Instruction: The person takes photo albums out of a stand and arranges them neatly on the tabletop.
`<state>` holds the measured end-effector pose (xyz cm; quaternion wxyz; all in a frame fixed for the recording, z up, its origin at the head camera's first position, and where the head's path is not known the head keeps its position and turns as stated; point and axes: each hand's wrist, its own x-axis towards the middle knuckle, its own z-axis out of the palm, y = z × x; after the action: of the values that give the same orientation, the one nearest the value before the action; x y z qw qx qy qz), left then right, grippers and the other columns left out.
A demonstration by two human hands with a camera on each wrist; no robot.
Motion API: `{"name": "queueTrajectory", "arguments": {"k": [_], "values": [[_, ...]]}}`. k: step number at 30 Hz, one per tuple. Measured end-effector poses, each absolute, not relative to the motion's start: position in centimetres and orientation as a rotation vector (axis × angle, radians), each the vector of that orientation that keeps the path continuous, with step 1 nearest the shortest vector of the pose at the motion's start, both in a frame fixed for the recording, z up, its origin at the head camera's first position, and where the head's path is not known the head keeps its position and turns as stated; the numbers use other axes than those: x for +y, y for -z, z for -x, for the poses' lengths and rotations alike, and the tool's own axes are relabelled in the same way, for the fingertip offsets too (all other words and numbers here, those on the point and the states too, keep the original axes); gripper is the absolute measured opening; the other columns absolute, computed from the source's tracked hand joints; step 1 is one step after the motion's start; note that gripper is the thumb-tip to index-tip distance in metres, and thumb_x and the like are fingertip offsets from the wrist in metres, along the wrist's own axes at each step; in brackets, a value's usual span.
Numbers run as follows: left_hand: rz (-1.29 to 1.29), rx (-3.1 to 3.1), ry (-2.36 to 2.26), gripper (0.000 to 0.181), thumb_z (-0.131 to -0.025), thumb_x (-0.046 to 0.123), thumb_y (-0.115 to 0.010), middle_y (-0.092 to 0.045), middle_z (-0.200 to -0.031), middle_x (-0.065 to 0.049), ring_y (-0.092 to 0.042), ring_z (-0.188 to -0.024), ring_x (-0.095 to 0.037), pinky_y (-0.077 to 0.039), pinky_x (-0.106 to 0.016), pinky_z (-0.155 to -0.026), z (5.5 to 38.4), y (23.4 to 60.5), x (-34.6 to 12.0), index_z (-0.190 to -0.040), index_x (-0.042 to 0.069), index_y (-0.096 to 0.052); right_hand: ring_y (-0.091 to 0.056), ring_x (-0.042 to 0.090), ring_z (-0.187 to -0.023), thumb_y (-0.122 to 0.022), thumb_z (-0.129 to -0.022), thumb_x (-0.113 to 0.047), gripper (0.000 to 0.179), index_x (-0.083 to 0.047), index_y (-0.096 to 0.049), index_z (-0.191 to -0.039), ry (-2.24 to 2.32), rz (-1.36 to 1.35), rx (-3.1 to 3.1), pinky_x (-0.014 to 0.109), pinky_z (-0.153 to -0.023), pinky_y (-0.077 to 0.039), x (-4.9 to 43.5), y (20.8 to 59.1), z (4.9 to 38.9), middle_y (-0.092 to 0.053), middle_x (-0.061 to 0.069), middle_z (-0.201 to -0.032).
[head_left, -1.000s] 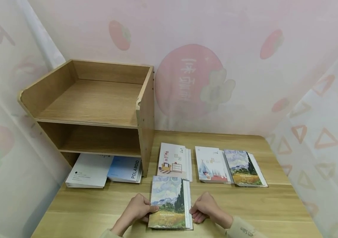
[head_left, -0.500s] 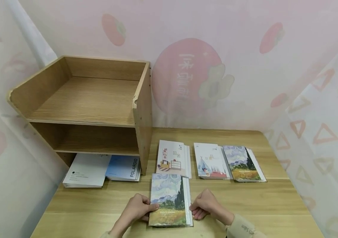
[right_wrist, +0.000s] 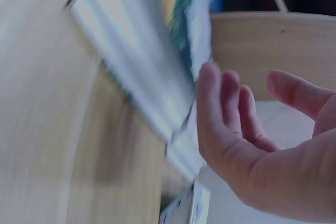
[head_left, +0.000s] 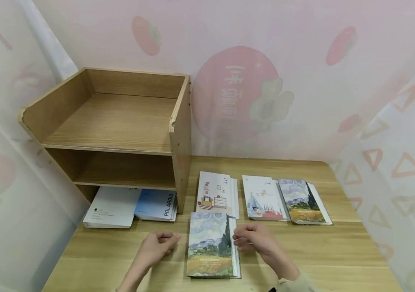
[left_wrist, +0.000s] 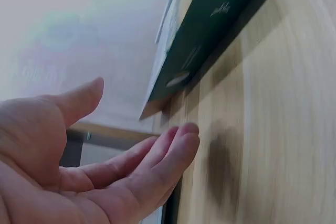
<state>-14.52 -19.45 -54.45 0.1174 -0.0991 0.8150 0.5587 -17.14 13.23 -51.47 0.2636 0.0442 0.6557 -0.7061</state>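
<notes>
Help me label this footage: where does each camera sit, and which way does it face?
Head: worn on the head, facing forward and down at table, shelf and nearest album; left hand and right hand show.
Left wrist: on that wrist, facing the album's green spine; left hand shows.
Right wrist: on that wrist, facing the album's pages; right hand shows.
Both wrist views share the album and table.

This looks like a small study nook walled by pale printed cloth [head_left: 309,105]; whether it sits inside a home, an office or a staged set cannot be told. The cloth rises at left, far and right, showing red fruit shapes [head_left: 145,35] and, on the right side, outlined triangles [head_left: 373,164]. Within stands a wood-grain table [head_left: 320,259] carrying a wooden shelf unit [head_left: 114,121] at left and several photo albums [head_left: 211,245]
</notes>
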Motion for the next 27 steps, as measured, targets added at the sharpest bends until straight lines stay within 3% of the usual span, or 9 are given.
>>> {"name": "queueTrajectory", "arguments": {"k": [3,10,17,23,27], "values": [[0.374,2.331,-1.727,0.064,-0.087,0.041,-0.076,-0.068,-0.099,-0.013,-0.067,-0.086,-0.027,-0.058,-0.036,-0.075,14.6,54.3,-20.6,-0.121,-0.011,-0.059,-0.064,0.036,-0.102,-0.064,-0.097,-0.015,0.029,0.009,-0.062,-0.113,1.940,-0.070,1.723,0.045,-0.088,-0.054,11.6,50.8,16.9,-0.066,0.021,-0.108],[0.432,2.117,-1.994,0.078,-0.094,0.034,-0.070,-0.054,-0.124,-0.038,-0.058,-0.112,-0.044,-0.052,-0.042,-0.092,14.8,53.7,-22.9,-0.132,-0.025,-0.036,-0.058,0.037,-0.114,-0.065,-0.097,-0.017,0.043,0.013,-0.052,-0.127,2.077,-0.056,1.574,0.047,-0.099,-0.047,7.3,49.6,16.8,-0.061,0.023,-0.120],[0.467,1.912,-2.168,0.081,-0.095,0.037,-0.067,-0.042,-0.135,-0.040,-0.047,-0.125,-0.045,-0.044,-0.041,-0.100,15.5,53.6,-24.7,-0.138,-0.022,-0.032,-0.047,0.044,-0.127,-0.064,-0.097,-0.013,0.054,0.015,-0.041,-0.138,2.176,-0.085,1.230,0.052,-0.107,-0.036,3.3,49.2,17.5,-0.050,0.032,-0.134],[0.472,1.686,-2.294,0.090,-0.098,0.033,-0.064,-0.028,-0.142,-0.044,-0.036,-0.132,-0.049,-0.038,-0.046,-0.106,16.3,54.1,-25.7,-0.144,-0.022,-0.010,-0.043,0.048,-0.127,-0.058,-0.098,-0.009,0.046,0.015,-0.044,-0.134,2.174,-0.182,0.993,0.053,-0.109,-0.034,0.0,50.1,18.3,-0.051,0.033,-0.130],[0.497,1.541,-2.388,0.091,-0.100,0.027,-0.061,-0.021,-0.143,-0.047,-0.030,-0.134,-0.052,-0.033,-0.050,-0.109,16.9,54.6,-26.1,-0.145,-0.020,0.001,-0.035,0.051,-0.132,-0.058,-0.099,-0.009,0.055,0.017,-0.033,-0.140,2.151,-0.238,0.940,0.053,-0.111,-0.029,-2.2,50.6,18.7,-0.039,0.039,-0.138]]}}
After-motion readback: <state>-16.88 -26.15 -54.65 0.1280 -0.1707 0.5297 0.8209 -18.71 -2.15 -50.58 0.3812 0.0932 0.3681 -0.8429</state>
